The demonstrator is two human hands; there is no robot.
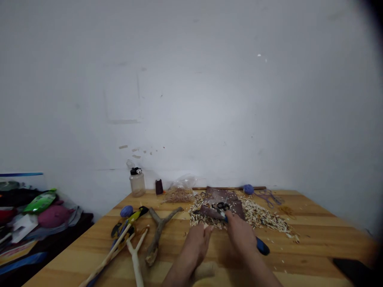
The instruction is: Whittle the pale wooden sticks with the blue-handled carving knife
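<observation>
A person's right hand [239, 235] closes around the blue-gripped handle of a pair of shears [223, 206], their black head pointing away over a brown pad [230, 199]. Beneath them, a heap of pale wood shavings [254, 215] spreads across a wooden surface [314, 239]. The left hand [196, 245] lies just beside, its fingers extended toward the front edge of the heap; whether it holds anything cannot be told. The shears look stiff and firm, best taken by the blue grip, while the shavings appear light, loose and easily scattered.

At the far edge stand a translucent plastic bottle [137, 184] with a black cap, seemingly near empty, and a clear plastic bag [182, 183] with reddish shavings heaped at its mouth. A forked branch [158, 231] and a pale forked stick [134, 255] lie left of the hands, near a yellow-handled tool [137, 214]. A ball of blue yarn [248, 189] sits behind the pad, and a dark spool [159, 186] stands beside the bottle.
</observation>
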